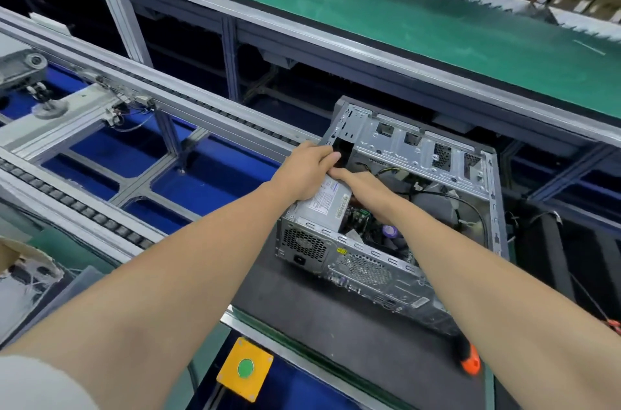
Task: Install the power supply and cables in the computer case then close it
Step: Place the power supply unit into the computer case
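An open grey metal computer case (423,154) lies on its side on a black mat (312,315), its rear panel facing me. The silver power supply (322,208) sits in the near left corner of the case, label up, fan grille at the rear. My left hand (302,171) lies over the far end of the power supply, fingers curled on its top edge. My right hand (363,187) presses on the power supply's inner side, fingers pointing left and touching the left hand. Black cables (447,197) and the motherboard (376,231) show inside the case.
An orange-handled tool (470,364) lies on the mat at the lower right. A yellow box with a green button (245,367) sits at the bench front. A roller conveyor (100,218) runs on the left. A green belt (369,16) passes behind the case.
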Available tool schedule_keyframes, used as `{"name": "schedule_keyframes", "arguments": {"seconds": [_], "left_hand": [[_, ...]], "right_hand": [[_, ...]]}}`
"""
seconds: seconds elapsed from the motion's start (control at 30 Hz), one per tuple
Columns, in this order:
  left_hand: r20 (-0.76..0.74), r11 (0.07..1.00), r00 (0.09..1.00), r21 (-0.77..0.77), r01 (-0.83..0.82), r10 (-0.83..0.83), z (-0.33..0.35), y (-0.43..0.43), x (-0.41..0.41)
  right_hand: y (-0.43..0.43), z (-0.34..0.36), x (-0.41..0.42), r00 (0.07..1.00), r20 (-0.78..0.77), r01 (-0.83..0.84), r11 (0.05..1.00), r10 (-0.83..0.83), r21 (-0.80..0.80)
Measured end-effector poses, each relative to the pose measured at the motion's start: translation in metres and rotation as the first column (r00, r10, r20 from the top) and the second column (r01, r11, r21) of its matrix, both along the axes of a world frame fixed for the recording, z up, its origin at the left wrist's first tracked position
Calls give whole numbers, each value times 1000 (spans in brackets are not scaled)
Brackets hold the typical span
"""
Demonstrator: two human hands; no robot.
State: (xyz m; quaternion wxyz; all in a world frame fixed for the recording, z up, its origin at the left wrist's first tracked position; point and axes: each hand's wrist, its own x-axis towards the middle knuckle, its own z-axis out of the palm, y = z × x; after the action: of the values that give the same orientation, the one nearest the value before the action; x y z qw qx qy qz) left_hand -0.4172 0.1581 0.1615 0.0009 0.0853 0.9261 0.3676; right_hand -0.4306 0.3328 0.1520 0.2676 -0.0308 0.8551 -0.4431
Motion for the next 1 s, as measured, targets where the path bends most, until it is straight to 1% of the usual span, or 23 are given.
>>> {"name": "schedule_keyframes", "arguments": {"seconds": [0.07, 0.1, 0.13, 0.2, 0.27, 0.33, 0.43, 0.57, 0.7, 0.83, 0.87, 0.93, 1.0], "left_hand": [[9, 1000, 1000, 10, -13, 13, 1, 0, 0], [16, 1000, 1000, 8, -14, 14, 1, 0, 0], [23, 1000, 1000, 2, -15, 15, 1, 0, 0], [35, 1000, 999, -24, -12, 13, 1, 0, 0], [30, 999, 999, -39, -9, 10, 1, -1, 0], [14, 999, 1000, -48, -8, 9, 1, 0, 0], [-1, 999, 1000, -35, -25, 25, 3, 0, 2], [-31, 998, 998, -35, -55, 54, 5, 1, 11], [-80, 989, 991, -95, -117, 109, 10, 4, 24], [-185, 975, 971, -131, -178, 153, 12, 26, 45], [-234, 974, 959, -122, -192, 160, 15, 38, 51], [-304, 979, 938, -55, -194, 169, 24, 70, 61], [-300, 983, 937, 47, -175, 181, 36, 107, 69]], "right_hand": [[1, 8, 6, 1000, 12, -6, 998, 6, 57], [2, 10, 8, 1000, -13, 7, 996, -6, 84], [4, 11, 9, 997, -68, 34, 995, -28, 96], [6, 9, 11, 971, -213, 119, 991, -104, 56], [7, 9, 15, 947, -287, 154, 988, -145, 10], [6, 12, 20, 944, -298, 153, 988, -142, 13], [3, 19, 28, 948, -298, 139, 988, -114, 63], [9, 26, 43, 955, -294, 88, 988, -47, 126], [14, 33, 62, 932, -356, 117, 984, -62, 135], [20, 42, 82, 900, -436, 78, 979, 13, 189], [23, 46, 87, 891, -453, 66, 981, 25, 184], [35, 53, 98, 869, -495, 52, 988, 28, 148], [59, 63, 107, 836, -549, 81, 991, -11, 102]]}}
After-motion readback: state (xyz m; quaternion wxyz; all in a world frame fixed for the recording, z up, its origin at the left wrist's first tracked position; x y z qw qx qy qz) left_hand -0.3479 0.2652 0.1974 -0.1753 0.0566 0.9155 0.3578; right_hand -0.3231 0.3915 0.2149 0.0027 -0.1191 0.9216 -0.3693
